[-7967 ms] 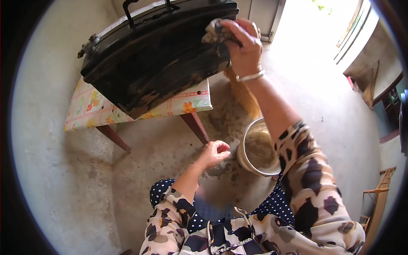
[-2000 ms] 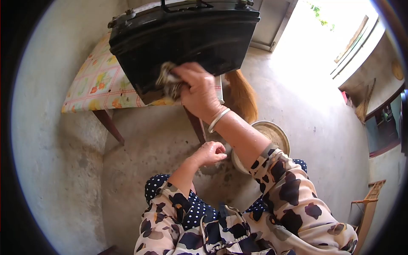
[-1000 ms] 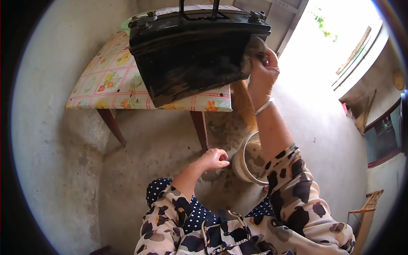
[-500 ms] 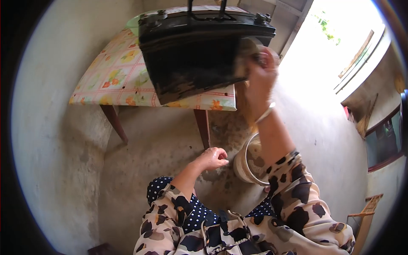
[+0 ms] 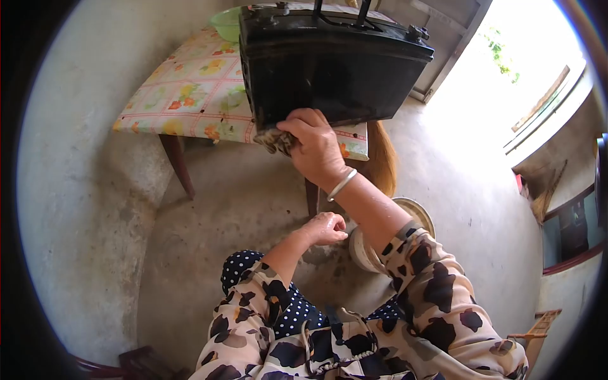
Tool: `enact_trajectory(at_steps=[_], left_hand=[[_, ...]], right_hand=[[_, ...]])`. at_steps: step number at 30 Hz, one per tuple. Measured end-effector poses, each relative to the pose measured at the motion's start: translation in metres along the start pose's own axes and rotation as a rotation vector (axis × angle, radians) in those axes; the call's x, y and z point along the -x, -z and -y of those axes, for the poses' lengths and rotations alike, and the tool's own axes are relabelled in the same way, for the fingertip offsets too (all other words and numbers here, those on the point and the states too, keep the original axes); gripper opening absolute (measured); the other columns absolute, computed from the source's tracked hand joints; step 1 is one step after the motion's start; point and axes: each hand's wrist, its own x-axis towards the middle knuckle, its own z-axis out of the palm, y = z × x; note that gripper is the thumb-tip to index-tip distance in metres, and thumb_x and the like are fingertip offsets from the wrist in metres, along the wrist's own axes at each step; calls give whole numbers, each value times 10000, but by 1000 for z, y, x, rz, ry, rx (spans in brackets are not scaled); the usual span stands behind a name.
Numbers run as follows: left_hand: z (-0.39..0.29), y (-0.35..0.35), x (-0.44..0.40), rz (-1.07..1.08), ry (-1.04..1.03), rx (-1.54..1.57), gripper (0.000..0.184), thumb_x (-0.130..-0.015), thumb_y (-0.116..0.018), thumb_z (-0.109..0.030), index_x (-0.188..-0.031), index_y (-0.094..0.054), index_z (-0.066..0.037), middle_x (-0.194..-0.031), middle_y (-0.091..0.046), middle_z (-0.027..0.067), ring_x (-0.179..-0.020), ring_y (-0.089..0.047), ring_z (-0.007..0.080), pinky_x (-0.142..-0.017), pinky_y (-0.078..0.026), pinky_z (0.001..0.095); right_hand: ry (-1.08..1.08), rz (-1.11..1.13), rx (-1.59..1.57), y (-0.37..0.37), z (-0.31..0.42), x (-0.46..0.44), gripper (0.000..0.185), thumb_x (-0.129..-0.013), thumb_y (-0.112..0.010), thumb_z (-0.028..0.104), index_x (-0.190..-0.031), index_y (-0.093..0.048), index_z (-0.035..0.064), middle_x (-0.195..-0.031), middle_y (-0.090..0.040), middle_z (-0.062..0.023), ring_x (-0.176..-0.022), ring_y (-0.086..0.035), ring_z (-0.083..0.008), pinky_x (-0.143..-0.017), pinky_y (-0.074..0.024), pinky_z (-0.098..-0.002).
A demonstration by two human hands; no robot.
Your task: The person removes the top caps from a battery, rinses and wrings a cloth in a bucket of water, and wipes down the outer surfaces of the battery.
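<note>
A large black battery with a carrying handle on top stands at the edge of a table with a flowered cloth. My right hand, a light bangle on its wrist, is closed on a crumpled, patterned rag. It presses the rag against the battery's lower left corner. My left hand looks wet and hangs in front of my knees, below the table edge. Its fingers are loosely curled, and I see nothing in them.
A pale bucket stands on the floor, partly hidden behind my right forearm. Beside the table's right end is a brown, furry-looking shape. A green basin sits behind the battery. An open doorway lies at right, with a broom farther along the wall.
My right hand has swept the rag from the battery's right side to its lower left corner. The whole view has shifted slightly, bringing more of the green basin into sight. My left hand stays curled.
</note>
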Motion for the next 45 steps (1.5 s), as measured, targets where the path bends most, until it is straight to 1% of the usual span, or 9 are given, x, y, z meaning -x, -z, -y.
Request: enact_trajectory(at_steps=[8, 15, 27, 31, 33, 37, 41, 43, 45], left_hand=[[1, -3, -2, -49, -54, -24, 336, -705, -617, -299, -904, -596, -28, -854, -632, 110, -804, -600, 223, -733, -462, 328], [4, -3, -4, -81, -49, 54, 312, -698, -637, -278, -900, -619, -40, -919, -622, 149, -899, -588, 273, -801, -459, 349], [5, -2, -4, -74, -58, 10, 333, -708, -628, -330, -885, -607, -49, -859, -629, 101, -841, -596, 230, -753, -467, 337], [15, -6, -5, -40, -17, -24, 301, -682, -639, -281, -869, -631, -45, -916, -624, 142, -897, -586, 271, -788, -461, 352], [8, 1, 1, -45, -10, -32, 300, -682, -637, -280, -871, -630, -47, -917, -623, 142, -897, -585, 271, -786, -461, 351], [10, 0, 2, -77, -5, -7, 305, -686, -630, -284, -883, -623, -51, -921, -621, 139, -900, -584, 268, -792, -457, 349], [3, -4, -4, -56, -31, -13, 311, -689, -632, -287, -883, -621, -44, -915, -623, 136, -893, -587, 267, -791, -459, 349], [3, -4, -5, -51, -48, -27, 308, -692, -633, -284, -880, -622, -41, -910, -625, 135, -888, -589, 266, -789, -461, 347], [-5, 1, -2, -33, -31, 73, 294, -698, -635, -276, -877, -624, -43, -898, -629, 133, -876, -595, 260, -782, -464, 341]], right_hand=[[71, -417, 86, 37, 0, -64, 332, -571, -503, -77, -859, -617, 45, -871, -543, -137, -804, -549, -297, -705, -465, -353], [129, 92, 59, -6, 13, -20, 278, -577, -546, -44, -833, -618, 36, -842, -531, -121, -794, -529, -283, -679, -467, -350], [279, -291, 116, 22, 28, -83, 299, -604, -534, -37, -882, -604, 48, -799, -498, -113, -768, -512, -253, -634, -456, -333], [279, 98, 52, 23, 22, -56, 236, -609, -518, -19, -812, -607, 62, -816, -522, -94, -785, -532, -268, -650, -477, -351], [191, -29, 107, 44, 15, -48, 368, -552, -546, -81, -886, -626, 49, -861, -565, -89, -787, -565, -225, -690, -474, -307], [-136, -513, 305, 89, -39, -51, 261, -658, -626, -48, -906, -625, 35, -855, -613, -70, -796, -587, -154, -689, -461, -258], [-200, -502, 213, 79, -38, -67, 215, -685, -654, -5, -894, -630, 39, -820, -618, -69, -750, -589, -135, -669, -461, -249], [-23, -498, 176, 51, -2, -79, 218, -600, -595, -12, -807, -613, 53, -785, -587, -105, -753, -569, -264, -669, -463, -338], [25, -461, 109, 32, 28, -88, 236, -604, -576, -34, -827, -621, 27, -783, -590, -119, -734, -588, -257, -660, -464, -301]])
